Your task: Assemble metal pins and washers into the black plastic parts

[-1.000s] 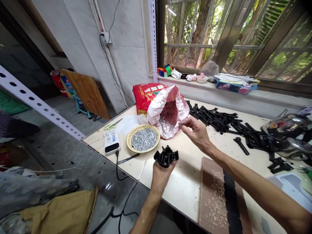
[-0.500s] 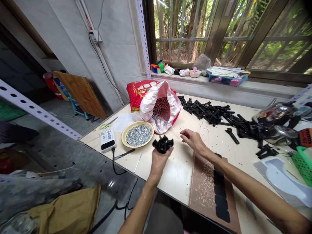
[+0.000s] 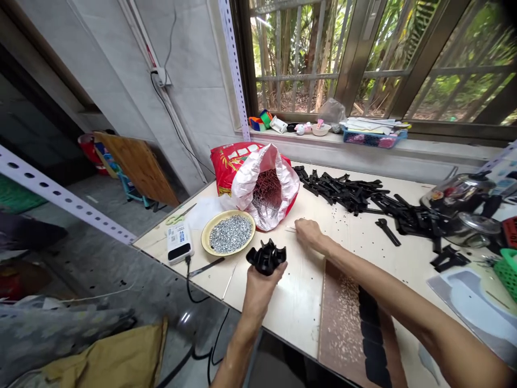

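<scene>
Left hand (image 3: pixel 258 291): fingers wrapped round a bunch of black pieces (image 3: pixel 267 261), gripped from below. Pronged ends stick up above the fist; how many, I can't make out from here. The bunch is held up in front of the table (image 3: pixel 297 288).

Right hand (image 3: pixel 310 235): ahead and to the right of the left fist, back of the hand up. Fingertips drawn together, pinching a thin pin (image 3: pixel 290 229) that points left out of them. Whether the knuckles brush the tabletop, I can't tell.

Just ahead and left of the pinching fingertips: a red sack (image 3: pixel 232 164), its pale mouth open this way, pins (image 3: pixel 266 193) inside. Left of the left fist, a little ahead: a yellow dish (image 3: pixel 205 245) of small silvery bits (image 3: pixel 230 234). Ahead and right of the right fingers: a heap (image 3: pixel 343 191) of similar-looking black pieces. Behind those fingers, partly under the forearm: a brown board (image 3: pixel 333 337).
</scene>
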A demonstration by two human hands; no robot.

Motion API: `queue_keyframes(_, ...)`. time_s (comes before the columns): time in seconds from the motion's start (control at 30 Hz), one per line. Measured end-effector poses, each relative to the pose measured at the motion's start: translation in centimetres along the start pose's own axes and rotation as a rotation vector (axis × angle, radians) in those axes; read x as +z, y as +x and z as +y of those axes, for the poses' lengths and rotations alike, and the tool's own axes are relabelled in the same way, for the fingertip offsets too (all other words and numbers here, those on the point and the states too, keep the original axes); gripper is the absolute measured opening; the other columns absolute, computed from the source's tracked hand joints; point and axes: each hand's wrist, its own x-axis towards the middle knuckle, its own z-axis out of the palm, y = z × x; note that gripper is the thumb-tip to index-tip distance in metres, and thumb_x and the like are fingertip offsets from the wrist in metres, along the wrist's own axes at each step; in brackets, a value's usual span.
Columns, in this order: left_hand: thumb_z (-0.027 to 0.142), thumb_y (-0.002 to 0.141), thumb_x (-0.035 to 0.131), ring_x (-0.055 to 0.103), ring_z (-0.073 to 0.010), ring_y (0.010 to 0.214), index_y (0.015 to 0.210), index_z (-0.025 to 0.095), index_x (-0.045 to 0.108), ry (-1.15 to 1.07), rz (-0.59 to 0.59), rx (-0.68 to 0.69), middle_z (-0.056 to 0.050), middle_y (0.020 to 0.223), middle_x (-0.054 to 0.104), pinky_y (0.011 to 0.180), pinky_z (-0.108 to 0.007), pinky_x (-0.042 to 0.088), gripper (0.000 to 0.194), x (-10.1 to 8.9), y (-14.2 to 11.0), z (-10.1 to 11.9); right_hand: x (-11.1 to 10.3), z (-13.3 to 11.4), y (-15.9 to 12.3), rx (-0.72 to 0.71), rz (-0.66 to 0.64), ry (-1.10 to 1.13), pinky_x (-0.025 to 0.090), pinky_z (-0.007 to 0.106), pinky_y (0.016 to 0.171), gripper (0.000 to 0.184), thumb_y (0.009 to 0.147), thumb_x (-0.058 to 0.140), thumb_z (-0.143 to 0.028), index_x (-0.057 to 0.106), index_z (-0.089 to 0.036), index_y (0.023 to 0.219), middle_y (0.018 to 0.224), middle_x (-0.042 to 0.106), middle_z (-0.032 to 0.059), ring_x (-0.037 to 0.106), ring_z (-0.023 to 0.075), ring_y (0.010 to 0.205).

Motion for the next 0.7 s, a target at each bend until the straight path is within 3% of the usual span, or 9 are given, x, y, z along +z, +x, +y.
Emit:
queue_keyframes(0.07,0.031,0.061,0.075,0.065,-0.02,0.078,0.089,0.012,0.067,0.065,0.01,0.097,-0.007,0.084,0.071,0.072,-0.029,0.052,0.035,0.0,0.0,-0.4,-1.4,0.4,-1.9,-0.032,0.114,0.135,0.047,0.029,0.076,0.033,0.089,0.038,-0.014,0.049,-0.013,0.121,0.098,0.066,0.0112,0.064,0.019,0.089)
queue_keyframes(0.17,0.028,0.063,0.072,0.065,-0.0207,0.084,0.094,0.013,0.066,0.132,-0.015,0.207,-0.007,0.089,0.072,0.078,-0.03,0.05,0.035,0.5,0.1,-0.8,-4.2,0.3,-5.5,-0.238,0.417,0.702,0.05,0.028,0.073,0.047,0.091,0.042,-0.023,0.027,-0.02,0.136,0.086,0.066,0.0015,0.064,0.0136,0.076)
queue_keyframes(0.27,0.029,0.065,0.069,0.065,-0.0195,0.077,0.088,0.013,0.065,0.188,-0.076,0.245,-0.005,0.081,0.071,0.072,-0.028,0.05,0.027,1.3,-0.2,-0.6,-6.5,-0.9,-8.9,-0.412,0.604,1.151,0.052,0.03,0.073,0.048,0.087,0.054,-0.03,0.033,-0.025,0.13,0.08,0.064,-0.0013,0.065,0.0146,0.075)
queue_keyframes(0.37,0.029,0.066,0.069,0.065,-0.0185,0.071,0.081,0.014,0.064,0.228,-0.102,0.259,-0.003,0.075,0.07,0.067,-0.026,0.05,0.022,1.9,-0.8,0.2,-6.9,-2.1,-10.8,-0.453,0.597,1.206,0.052,0.032,0.076,0.038,0.086,0.057,-0.028,0.043,-0.025,0.12,0.08,0.065,-0.0013,0.066,0.0152,0.079)
queue_keyframes(0.57,0.033,0.066,0.069,0.065,-0.0204,0.07,0.082,0.013,0.065,0.252,-0.118,0.223,-0.004,0.073,0.07,0.063,-0.027,0.05,0.026,1.9,-1.6,0.9,-5.3,-2.7,-11.9,-0.513,0.535,1.074,0.052,0.032,0.08,0.018,0.088,0.055,-0.03,0.058,-0.023,0.105,0.092,0.067,0.0025,0.064,0.0166,0.087)
queue_keyframes(0.7,0.033,0.066,0.07,0.066,-0.0218,0.081,0.088,0.013,0.066,0.172,-0.07,0.238,-0.006,0.083,0.072,0.073,-0.029,0.051,0.03,1.3,-1.8,0.7,-5.7,-1.5,-12.1,-0.517,0.61,0.98,0.048,0.034,0.087,0.024,0.091,0.05,-0.03,0.058,-0.023,0.114,0.112,0.062,0.0058,0.058,0.018,0.103)
